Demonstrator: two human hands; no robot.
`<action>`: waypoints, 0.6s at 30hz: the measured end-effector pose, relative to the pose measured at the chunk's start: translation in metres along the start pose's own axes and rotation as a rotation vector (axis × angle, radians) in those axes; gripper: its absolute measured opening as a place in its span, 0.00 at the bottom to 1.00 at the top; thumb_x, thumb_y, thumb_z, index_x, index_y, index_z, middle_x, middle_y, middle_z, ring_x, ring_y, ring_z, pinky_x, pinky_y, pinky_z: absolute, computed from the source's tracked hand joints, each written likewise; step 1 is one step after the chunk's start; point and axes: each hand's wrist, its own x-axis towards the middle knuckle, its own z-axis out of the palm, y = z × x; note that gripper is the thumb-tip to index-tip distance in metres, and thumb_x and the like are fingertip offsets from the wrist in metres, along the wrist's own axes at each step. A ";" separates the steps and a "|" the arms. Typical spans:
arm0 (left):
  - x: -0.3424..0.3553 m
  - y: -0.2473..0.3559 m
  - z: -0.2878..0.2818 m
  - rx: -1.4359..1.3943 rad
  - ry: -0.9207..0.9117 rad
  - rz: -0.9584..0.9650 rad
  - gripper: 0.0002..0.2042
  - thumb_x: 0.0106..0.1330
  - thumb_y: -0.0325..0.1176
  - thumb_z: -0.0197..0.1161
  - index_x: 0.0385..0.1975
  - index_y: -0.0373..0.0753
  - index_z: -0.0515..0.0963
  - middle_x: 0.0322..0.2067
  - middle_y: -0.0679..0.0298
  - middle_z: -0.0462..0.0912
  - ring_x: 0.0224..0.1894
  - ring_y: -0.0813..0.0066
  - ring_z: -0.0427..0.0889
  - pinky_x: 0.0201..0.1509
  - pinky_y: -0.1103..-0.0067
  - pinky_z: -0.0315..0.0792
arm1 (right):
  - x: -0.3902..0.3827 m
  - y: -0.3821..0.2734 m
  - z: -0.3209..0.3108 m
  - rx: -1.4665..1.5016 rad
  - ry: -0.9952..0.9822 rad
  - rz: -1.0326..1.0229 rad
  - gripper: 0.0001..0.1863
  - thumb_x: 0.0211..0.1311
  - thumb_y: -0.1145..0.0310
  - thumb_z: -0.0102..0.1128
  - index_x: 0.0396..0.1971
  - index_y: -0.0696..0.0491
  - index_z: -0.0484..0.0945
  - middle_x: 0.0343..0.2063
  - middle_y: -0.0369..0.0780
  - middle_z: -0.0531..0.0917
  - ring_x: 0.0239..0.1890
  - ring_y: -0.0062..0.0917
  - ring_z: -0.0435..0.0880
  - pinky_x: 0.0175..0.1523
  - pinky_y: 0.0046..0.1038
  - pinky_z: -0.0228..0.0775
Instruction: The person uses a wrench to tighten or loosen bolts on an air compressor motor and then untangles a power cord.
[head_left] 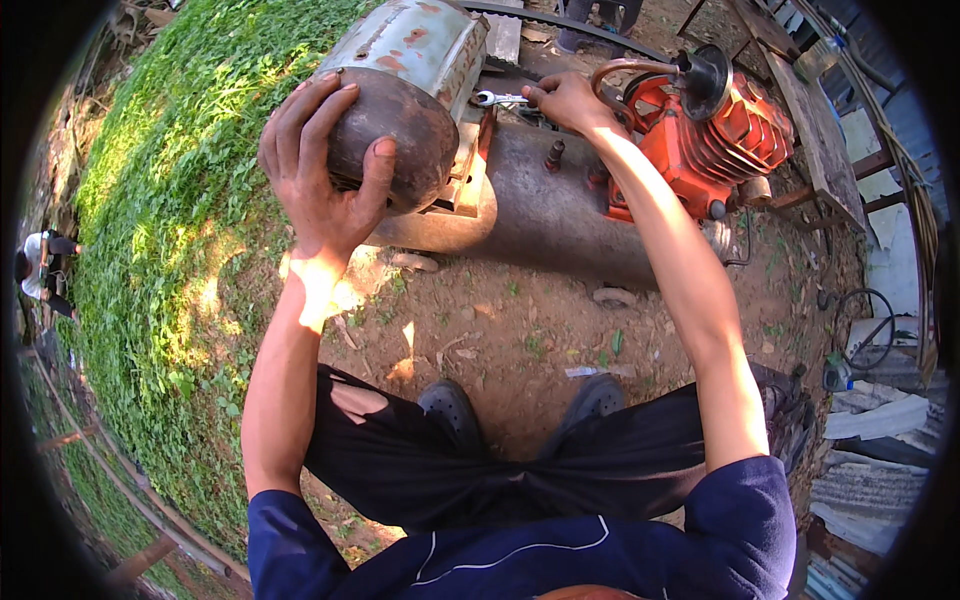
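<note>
My left hand (325,165) rests on the dark, rusty end cap (405,140) of a pale grey electric motor (400,40), thumb and fingers curved over it. My right hand (570,105) grips a silver spanner (500,98) whose open end points left, beside the motor's mounting bracket (460,170). Just right of that hand is a red compressor pump (680,160) with a curved pipe and a round black fitting. Both motor and pump sit on a long, dark metal tank (550,235).
A person (45,270) is at the far left beyond the green weeds (160,180). Below the tank are dirt and my shoes (450,410). At the right stand a weathered wooden bench (810,150), corrugated sheets (875,450) and a black hose loop (850,355). A black belt (560,25) runs behind the motor.
</note>
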 end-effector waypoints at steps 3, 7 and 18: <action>-0.001 -0.001 0.001 0.010 0.005 0.001 0.20 0.58 0.45 0.65 0.48 0.42 0.78 0.52 0.62 0.78 0.58 0.60 0.72 0.63 0.67 0.59 | -0.005 -0.005 0.000 0.005 -0.025 0.004 0.27 0.60 0.41 0.59 0.38 0.53 0.86 0.29 0.43 0.86 0.38 0.31 0.85 0.47 0.34 0.72; 0.000 0.004 -0.004 0.020 -0.041 0.006 0.20 0.64 0.43 0.62 0.51 0.39 0.75 0.54 0.58 0.76 0.59 0.59 0.70 0.64 0.66 0.60 | -0.010 -0.012 0.005 -0.045 0.044 -0.016 0.31 0.56 0.35 0.58 0.37 0.50 0.87 0.29 0.43 0.86 0.40 0.36 0.85 0.50 0.38 0.73; -0.001 0.001 0.000 -0.005 -0.022 -0.004 0.21 0.59 0.46 0.65 0.49 0.42 0.77 0.53 0.62 0.77 0.59 0.60 0.71 0.64 0.67 0.58 | -0.015 -0.030 0.002 -0.246 0.065 -0.041 0.28 0.61 0.39 0.55 0.34 0.51 0.87 0.29 0.48 0.86 0.39 0.43 0.86 0.47 0.42 0.76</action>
